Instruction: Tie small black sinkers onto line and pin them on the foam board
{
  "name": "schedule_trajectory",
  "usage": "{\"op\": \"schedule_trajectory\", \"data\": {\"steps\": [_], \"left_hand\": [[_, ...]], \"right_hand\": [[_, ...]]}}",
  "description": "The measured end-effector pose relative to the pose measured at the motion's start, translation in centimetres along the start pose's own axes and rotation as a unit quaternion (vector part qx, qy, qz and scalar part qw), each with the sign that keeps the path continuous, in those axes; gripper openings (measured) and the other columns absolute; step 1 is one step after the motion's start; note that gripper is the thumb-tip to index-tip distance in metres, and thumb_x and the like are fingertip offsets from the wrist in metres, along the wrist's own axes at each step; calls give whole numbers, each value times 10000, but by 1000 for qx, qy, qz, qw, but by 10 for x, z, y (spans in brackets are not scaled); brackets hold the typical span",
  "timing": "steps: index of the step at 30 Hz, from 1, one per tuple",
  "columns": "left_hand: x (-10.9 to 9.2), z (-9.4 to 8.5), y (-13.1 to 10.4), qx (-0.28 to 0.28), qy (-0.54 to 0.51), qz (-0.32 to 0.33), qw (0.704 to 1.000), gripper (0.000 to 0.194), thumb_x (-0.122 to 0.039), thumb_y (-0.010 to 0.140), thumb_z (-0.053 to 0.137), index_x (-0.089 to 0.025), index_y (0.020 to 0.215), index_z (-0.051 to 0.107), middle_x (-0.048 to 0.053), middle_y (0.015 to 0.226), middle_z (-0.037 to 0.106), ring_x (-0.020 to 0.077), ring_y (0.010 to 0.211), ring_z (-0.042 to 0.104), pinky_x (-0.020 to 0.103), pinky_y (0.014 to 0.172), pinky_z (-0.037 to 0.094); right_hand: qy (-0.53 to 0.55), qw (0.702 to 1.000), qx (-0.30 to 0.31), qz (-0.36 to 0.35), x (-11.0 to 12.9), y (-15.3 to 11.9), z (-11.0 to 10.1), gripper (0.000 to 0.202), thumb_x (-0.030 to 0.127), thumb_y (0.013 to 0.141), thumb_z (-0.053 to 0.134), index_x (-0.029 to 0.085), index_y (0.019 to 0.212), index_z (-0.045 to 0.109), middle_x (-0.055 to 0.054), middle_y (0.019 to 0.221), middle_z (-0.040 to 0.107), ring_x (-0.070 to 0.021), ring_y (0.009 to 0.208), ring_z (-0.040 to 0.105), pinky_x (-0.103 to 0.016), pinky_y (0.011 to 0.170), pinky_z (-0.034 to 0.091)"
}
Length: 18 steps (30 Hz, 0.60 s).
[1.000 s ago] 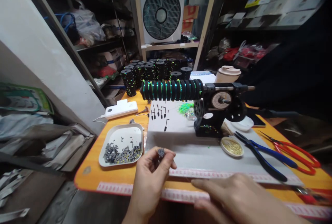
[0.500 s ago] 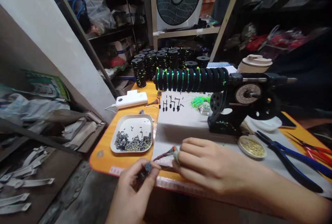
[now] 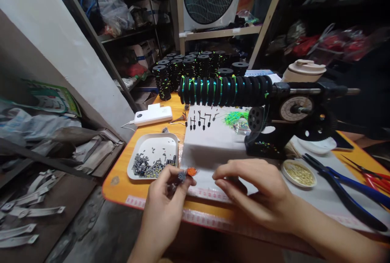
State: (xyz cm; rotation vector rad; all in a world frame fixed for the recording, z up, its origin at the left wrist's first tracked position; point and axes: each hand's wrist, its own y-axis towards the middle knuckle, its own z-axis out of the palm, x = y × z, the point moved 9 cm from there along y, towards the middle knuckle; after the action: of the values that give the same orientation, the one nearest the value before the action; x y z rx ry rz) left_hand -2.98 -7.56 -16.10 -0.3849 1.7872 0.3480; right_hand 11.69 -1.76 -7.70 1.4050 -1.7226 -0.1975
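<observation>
My left hand (image 3: 166, 198) is closed on a small bundle of thin strands (image 3: 182, 176) with a grey cut end. Beside that end, an orange tuft (image 3: 191, 172) sticks out at my thumb and fingertips. Most of the bundle is hidden by my fingers. My right hand (image 3: 252, 192) hovers over the white sheet (image 3: 204, 153), thumb and index finger bent with a small gap between them and nothing visible in them. Just behind my left hand stands a white tray (image 3: 131, 161) of short grey and black pieces.
A black winding machine (image 3: 265, 141) carries a roll of dark rings (image 3: 225, 91) wound with green strands. Pliers (image 3: 338, 190), scissors (image 3: 370, 173) and a dish of gold beads (image 3: 300, 173) lie at right. Small black parts (image 3: 199, 120), a power bank (image 3: 153, 115) and black spools (image 3: 161, 82) are farther back.
My right hand has let go of the orange-tipped bundle and moved slightly right, its fingers loosening. The orange tuft now sits in my left hand beside the grey end; that hand has moved up and right.
</observation>
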Motion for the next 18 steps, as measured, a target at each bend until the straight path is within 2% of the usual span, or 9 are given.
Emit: {"op": "schedule_trajectory", "data": {"steps": [3,7,10,13,15,18], "left_hand": [[11,7,-9,-27,-168,-42,985,216,-383,844,696,-194,800,602,1,755,665,142,735,605,226,700,463],[18,24,-13,-37,-276,-63,958,222,-363,795,757,-193,827,617,-12,754,643,123,714,591,215,687,477],[13,29,-13,-46,-268,-44,961,187,-337,802,753,-198,818,629,-18,752,637,120,727,593,206,700,488],[0,24,-14,-78,-209,16,975,158,-287,816,740,-203,756,621,-34,735,620,103,713,570,176,702,476],[-6,24,-14,-78,-191,45,977,162,-266,835,718,-206,731,610,-37,727,610,106,704,563,181,699,473],[-8,25,-15,-72,-187,54,978,160,-258,846,703,-208,730,605,-29,729,605,121,707,562,201,698,475]], "right_hand": [[38,999,-11,33,-1,0,3,96,88,904,575,147,914,649,-3,693,610,-97,579,522,-211,540,401],[68,994,-59,57,-7,-1,2,93,108,890,627,142,891,713,-20,683,640,-113,611,536,-217,546,415],[78,992,-74,70,-12,-2,2,100,134,877,662,157,920,749,-30,691,665,-125,616,556,-223,530,419],[88,990,-74,84,-14,-3,3,101,129,873,656,147,908,750,-35,694,654,-124,617,564,-226,542,435],[92,989,-69,93,-14,-4,4,93,104,859,643,133,857,731,-27,680,625,-117,607,550,-225,545,433],[96,989,-62,96,-13,-5,4,88,96,850,636,136,824,710,-20,679,618,-113,599,537,-226,548,430]]}}
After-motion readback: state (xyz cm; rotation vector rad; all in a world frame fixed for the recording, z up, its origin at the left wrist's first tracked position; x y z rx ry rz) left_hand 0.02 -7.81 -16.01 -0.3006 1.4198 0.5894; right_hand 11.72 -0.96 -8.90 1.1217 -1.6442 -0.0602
